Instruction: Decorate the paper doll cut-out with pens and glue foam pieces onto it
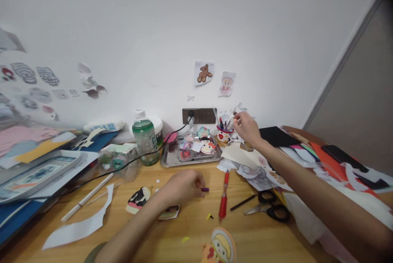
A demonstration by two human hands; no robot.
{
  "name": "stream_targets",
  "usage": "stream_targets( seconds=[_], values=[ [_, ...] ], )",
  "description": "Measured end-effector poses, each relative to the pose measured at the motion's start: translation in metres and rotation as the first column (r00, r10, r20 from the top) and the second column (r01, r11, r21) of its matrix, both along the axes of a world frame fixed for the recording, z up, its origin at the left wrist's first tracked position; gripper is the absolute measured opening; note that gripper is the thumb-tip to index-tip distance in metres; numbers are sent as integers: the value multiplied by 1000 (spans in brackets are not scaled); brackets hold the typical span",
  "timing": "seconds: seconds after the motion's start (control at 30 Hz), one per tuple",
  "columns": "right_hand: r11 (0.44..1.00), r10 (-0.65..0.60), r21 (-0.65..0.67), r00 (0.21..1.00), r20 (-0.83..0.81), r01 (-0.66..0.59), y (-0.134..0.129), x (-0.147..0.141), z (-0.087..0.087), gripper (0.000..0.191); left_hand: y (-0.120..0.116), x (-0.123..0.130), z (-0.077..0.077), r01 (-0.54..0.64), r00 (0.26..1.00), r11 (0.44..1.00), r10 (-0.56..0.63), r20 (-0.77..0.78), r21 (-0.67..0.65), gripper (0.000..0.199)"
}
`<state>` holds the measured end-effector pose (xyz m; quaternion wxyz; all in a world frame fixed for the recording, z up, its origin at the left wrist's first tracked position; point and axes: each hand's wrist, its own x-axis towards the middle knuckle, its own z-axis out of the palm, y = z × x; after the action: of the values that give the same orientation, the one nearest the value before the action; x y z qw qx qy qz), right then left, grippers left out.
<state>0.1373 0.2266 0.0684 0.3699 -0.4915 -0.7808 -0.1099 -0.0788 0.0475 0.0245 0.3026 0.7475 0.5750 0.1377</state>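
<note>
My left hand (186, 187) is over the middle of the desk with its fingers curled. The end of a short purple stick (205, 189) shows at its fingertips; the rest is hidden. My right hand (247, 127) reaches to the pen cup (224, 135), which is white with red and blue and holds several pens. Its thumb and fingers are pinched by the cup's upright items, on something too small to name. Beside the left wrist lie a cartoon cutout (139, 200) and another one partly under the arm. A red pen (224, 197) rests between the hands.
Scissors (270, 209) and a black stick (243, 202) lie at right. Behind are a metal tray (172, 160) of cutouts and a green bottle (146, 138). A black cable (123, 168) crosses the left. Paper scraps (80, 232) and a round-headed cutout (222, 244) are nearer.
</note>
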Motion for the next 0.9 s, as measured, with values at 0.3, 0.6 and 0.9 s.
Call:
stream_targets(
  seconds=[0.3, 0.6, 0.9],
  values=[
    [997, 0, -76, 997, 72, 6, 9, -13, -4, 22, -4, 7, -8, -39, 983, 989, 63, -174, 140, 24],
    [939, -95, -307, 974, 206, 157, 41, -16, 11, 23, 0, 15, -24, -90, 980, 976, 122, -157, 197, 12],
    [964, -100, -228, 983, 157, 134, 10, -20, -22, 22, 5, 11, -24, -190, 982, 963, 188, 26, 191, 10]
  ],
)
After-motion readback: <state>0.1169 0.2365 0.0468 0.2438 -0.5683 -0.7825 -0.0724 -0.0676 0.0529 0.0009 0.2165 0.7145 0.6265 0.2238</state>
